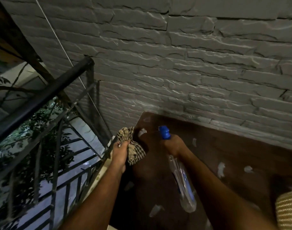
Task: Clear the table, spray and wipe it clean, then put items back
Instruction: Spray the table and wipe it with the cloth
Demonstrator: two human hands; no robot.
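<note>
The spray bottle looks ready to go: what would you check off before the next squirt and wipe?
1. Spray bottle gripped by right hand: ok.
2. Blue nozzle pointing away over the table: ok.
3. Checked cloth ready in left hand: ok.
4. Table cleared: not ok, a woven item sits at the lower right edge.
5. Liquid left in the bottle: cannot tell.
6. Pale patches on the wood wiped: not ok.

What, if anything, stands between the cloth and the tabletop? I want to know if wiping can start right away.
Nothing visible does. The left hand holds the checked cloth at the brown table near its far left corner, with bare wood beside it. The right hand grips the spray bottle further right, off the cloth's path.
</note>
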